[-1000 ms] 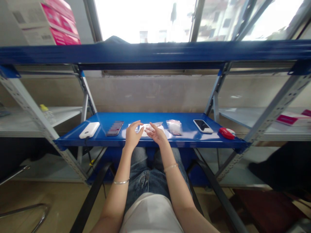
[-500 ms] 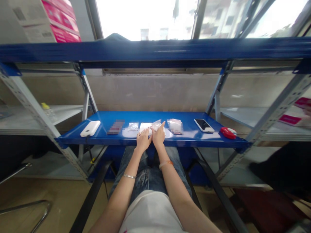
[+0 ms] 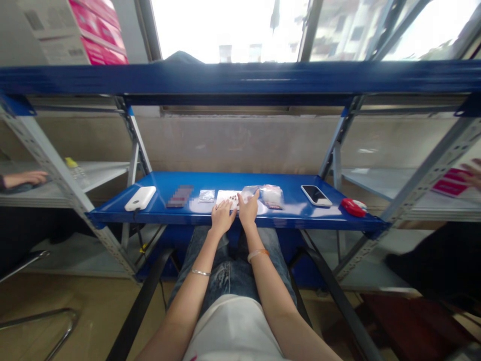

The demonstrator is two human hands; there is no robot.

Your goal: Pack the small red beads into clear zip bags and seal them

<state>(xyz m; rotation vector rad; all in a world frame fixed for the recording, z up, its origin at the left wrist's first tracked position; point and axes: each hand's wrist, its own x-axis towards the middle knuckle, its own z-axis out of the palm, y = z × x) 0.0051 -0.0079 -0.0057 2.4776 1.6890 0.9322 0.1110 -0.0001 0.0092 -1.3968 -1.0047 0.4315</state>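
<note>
A white card or sheet [image 3: 221, 194] lies near the front edge of the blue table, with several small dark pieces [image 3: 233, 198] on its right part. My left hand [image 3: 222, 216] rests on the card's near edge, fingers stretched out and holding nothing. To its right, my right hand [image 3: 248, 209] has thumb and index finger spread apart. A clear plastic bag [image 3: 249, 190] lies at those fingertips, partly hidden by the hand; I see no firm grip on it. Right of it sits a fuller clear bag [image 3: 272, 194] with pale contents. A small flat clear bag [image 3: 206, 196] lies left of the card.
On the blue table [image 3: 203, 179] are a white device with a cable [image 3: 140, 198], a blurred-out dark rectangle [image 3: 180, 196], a phone [image 3: 316, 195] and a red-and-white object [image 3: 353, 206]. Other people's hands show at far left [image 3: 26, 179] and far right [image 3: 472, 173]. A blue shelf beam [image 3: 240, 79] spans above.
My right hand and the clear bag have moved right, and the bag lies lower. The dark pieces on the card now show. My left hand has hardly moved. Other people's hands have come into view.
</note>
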